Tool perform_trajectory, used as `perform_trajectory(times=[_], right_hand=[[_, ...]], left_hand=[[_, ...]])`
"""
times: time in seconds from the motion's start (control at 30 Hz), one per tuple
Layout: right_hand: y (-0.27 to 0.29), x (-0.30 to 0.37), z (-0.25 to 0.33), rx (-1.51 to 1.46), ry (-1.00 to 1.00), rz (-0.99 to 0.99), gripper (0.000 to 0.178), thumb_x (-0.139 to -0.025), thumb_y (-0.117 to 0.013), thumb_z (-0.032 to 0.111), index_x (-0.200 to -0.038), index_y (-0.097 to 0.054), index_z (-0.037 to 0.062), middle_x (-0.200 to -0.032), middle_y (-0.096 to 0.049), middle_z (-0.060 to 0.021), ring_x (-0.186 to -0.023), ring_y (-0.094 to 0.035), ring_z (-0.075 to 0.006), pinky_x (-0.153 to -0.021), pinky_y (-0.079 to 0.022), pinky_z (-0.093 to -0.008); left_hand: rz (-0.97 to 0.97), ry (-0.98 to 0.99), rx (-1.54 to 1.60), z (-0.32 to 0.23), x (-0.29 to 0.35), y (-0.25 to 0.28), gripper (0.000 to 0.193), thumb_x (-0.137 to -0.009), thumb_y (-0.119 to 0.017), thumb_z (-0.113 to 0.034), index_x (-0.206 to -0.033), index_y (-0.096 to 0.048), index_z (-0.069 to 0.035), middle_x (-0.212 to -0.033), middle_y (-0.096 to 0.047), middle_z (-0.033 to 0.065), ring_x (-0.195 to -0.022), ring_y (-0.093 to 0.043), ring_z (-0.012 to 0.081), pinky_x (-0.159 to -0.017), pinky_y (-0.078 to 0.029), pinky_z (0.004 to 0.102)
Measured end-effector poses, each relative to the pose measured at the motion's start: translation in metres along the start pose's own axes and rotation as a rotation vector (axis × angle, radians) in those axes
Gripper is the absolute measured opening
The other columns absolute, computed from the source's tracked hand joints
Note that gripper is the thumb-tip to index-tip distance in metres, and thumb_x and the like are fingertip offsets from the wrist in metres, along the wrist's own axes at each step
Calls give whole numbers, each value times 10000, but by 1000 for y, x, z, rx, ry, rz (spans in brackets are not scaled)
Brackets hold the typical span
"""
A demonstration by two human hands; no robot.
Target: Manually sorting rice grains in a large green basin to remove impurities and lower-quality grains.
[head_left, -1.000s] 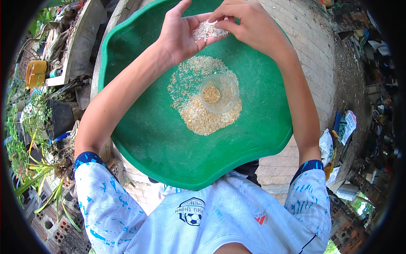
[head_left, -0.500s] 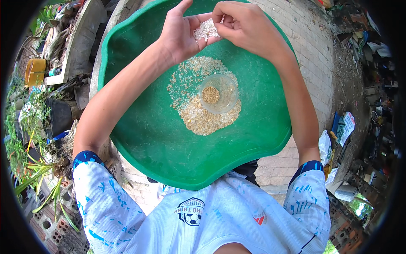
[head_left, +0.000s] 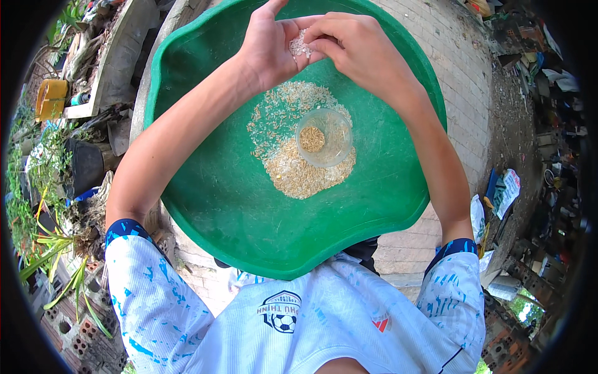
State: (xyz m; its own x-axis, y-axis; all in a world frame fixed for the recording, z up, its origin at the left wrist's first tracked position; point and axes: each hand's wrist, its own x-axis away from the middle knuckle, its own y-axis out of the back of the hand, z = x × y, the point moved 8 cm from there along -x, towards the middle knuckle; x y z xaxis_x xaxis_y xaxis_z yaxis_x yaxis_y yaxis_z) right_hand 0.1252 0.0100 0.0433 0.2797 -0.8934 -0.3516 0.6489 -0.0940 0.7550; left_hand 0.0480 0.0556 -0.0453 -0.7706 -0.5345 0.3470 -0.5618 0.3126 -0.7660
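My left hand (head_left: 268, 50) is palm up above the far part of a green tray (head_left: 224, 218), holding a small heap of whitish rice grains (head_left: 299, 45). Over that palm bends my right hand (head_left: 361, 53), its thumb and forefinger pinched at the heap. Whatever sits between those fingertips is too small to make out. On the tray lies a pile of mixed pale and brown unhusked grains (head_left: 299, 177), with a looser scatter of grains (head_left: 274, 103) beyond it. A clear round cup (head_left: 339, 153) stands among them with some brown grains (head_left: 312, 139) in its bottom.
The tray's near rim reaches my shirt (head_left: 311, 311). Beneath it is brick paving (head_left: 448, 81). At the left are potted plants, a black pot (head_left: 86, 165), a yellow container (head_left: 51, 100) and hollow bricks. Bags (head_left: 507, 193) and other clutter lie at the right.
My right hand has shifted slightly down, and its fingers now reach further over the left palm, covering more of the rice. The left hand stays nearly in place. Cup and piles look unchanged.
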Motion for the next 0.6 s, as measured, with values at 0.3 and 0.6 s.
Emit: perform_trajectory(times=[0.3, 0.6], right_hand=[[-8, 5, 7, 257, 62, 31, 102, -834, -627, 17, -922, -673, -6, -934, -666, -165, -931, -656, -334, -827, -531, -414], [22, 6, 4, -275, -79, 249, 103, -848, -664, 73, -921, -689, 5, -844, -672, -129, -788, -662, -242, -704, -509, -328]], left_hand=[[10, -13, 46, 0, 2, -15, 672, -999, -393, -512, -1280, -500, 90, -1119, -621, 141, -976, -622, 209, -865, -556, 328], [134, 24, 122, -1, -3, -34, 817, -974, -376, -598, -1392, -406, 104, -1313, -561, 236, -1160, -599, 314, -1020, -483, 392]])
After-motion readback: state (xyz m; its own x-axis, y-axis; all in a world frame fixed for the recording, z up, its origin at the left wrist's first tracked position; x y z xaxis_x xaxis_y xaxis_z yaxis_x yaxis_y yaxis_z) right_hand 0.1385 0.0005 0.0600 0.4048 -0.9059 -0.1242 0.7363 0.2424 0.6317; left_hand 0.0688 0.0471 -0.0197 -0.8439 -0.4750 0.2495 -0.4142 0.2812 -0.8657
